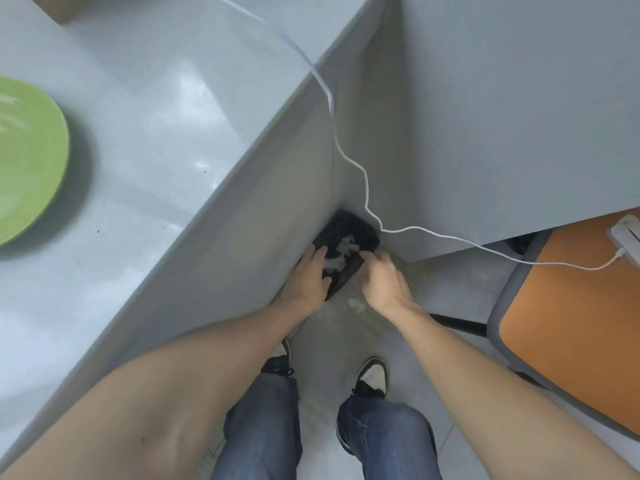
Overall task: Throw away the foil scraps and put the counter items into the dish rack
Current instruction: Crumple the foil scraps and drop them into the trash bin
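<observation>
A black trash bin (360,230) stands on the floor in the corner where the counter's side panel meets a cabinet. Crumpled foil scraps (343,251) lie inside it. My left hand (310,277) hangs over the bin's near left edge with its fingers stretched out and nothing in them. My right hand (382,282) is at the bin's near right corner, fingers curled down at the rim, and their grip is hidden. A small pale scrap (356,304) lies on the floor between my wrists. A green plate (27,161) sits on the counter (156,133) at the far left.
A white cable (367,188) drapes from the counter across the bin's top to a white device (627,237) on an orange chair (571,317) at the right. The chair's black leg (457,323) lies near my right wrist. My feet stand just behind the bin.
</observation>
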